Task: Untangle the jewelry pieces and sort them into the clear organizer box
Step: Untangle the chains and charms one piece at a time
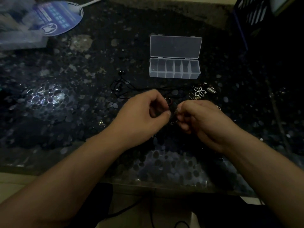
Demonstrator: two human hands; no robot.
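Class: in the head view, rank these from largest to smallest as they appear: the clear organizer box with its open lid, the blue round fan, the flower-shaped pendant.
1. blue round fan, though partly covered.
2. clear organizer box, lid included; close to the fan, so this order is unsure.
3. flower-shaped pendant, plainly smallest.

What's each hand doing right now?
Left hand: pinching the tangled jewelry.
Right hand: fingers curled, pinching the same tangle.
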